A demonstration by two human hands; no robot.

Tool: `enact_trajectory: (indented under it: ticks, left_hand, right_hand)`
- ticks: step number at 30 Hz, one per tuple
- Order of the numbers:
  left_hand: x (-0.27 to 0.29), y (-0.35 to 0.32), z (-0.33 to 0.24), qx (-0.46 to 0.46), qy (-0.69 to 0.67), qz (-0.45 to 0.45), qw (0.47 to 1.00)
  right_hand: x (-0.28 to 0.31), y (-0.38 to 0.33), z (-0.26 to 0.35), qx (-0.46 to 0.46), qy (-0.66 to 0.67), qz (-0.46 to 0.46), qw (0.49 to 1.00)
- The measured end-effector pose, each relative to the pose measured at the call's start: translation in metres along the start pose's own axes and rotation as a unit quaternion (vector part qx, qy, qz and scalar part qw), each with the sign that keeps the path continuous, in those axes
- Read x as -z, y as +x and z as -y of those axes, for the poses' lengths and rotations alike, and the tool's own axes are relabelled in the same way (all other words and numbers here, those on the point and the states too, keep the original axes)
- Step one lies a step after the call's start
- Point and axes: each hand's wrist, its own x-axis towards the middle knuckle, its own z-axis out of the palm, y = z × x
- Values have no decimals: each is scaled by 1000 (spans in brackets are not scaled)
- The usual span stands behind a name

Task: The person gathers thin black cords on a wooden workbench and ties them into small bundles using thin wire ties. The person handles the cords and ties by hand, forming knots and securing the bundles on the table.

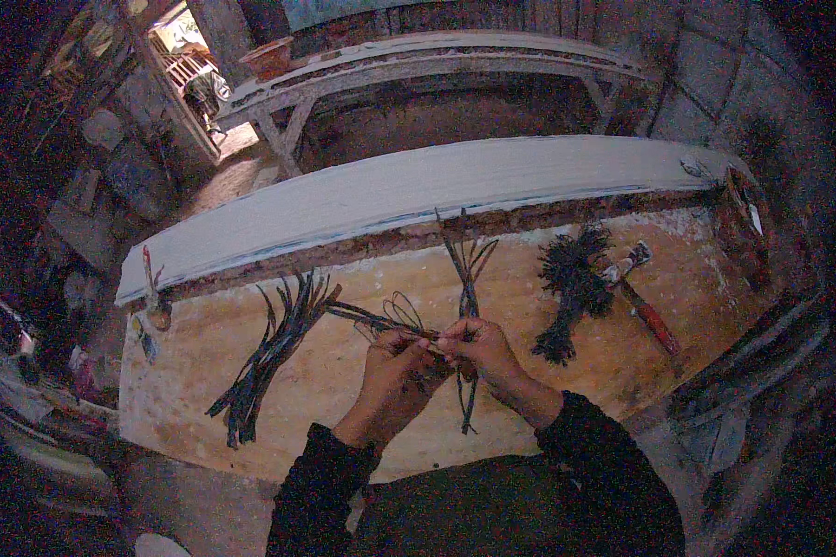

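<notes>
Over the middle of a light wooden board (362, 432), my left hand (395, 376) and my right hand (483, 353) meet with fingertips pinched. Between them they hold thin dark strips (351, 312), which stick out to the left with a few thin loops. Beneath my hands lies a sparse bunch of dark strips (469, 265), its ends fanned out at the far side. To the left rests a thicker bundle of dark flat strips (267, 362). On the right is a dark bundle with a frayed, curly top (576, 278).
Beside the curly bundle lies a red-handled tool (652, 320) with a pale head. A long white surface (418, 181) runs behind the board. Small tools, including a round-ended one (159, 316), sit at the left edge. Farther back, a bench (455, 51) carries a reddish bowl (267, 60).
</notes>
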Motion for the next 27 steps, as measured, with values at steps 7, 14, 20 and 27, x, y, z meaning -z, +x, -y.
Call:
enact_trajectory:
  ticks: [7,14,20,27]
  left_hand:
    - [-6,-2,0,15,61,-42,997]
    - [4,4,5,-3,-2,-30,1000]
    - [11,8,-3,-31,24,-5,999]
    - [19,10,0,-26,-2,-6,1000]
  right_hand:
    - [-6,-5,0,21,13,-3,1000]
    - [-9,-6,4,-11,42,46,998]
    - [-7,-3,6,-2,-3,41,999]
    - [-4,2,-8,72,18,77,994]
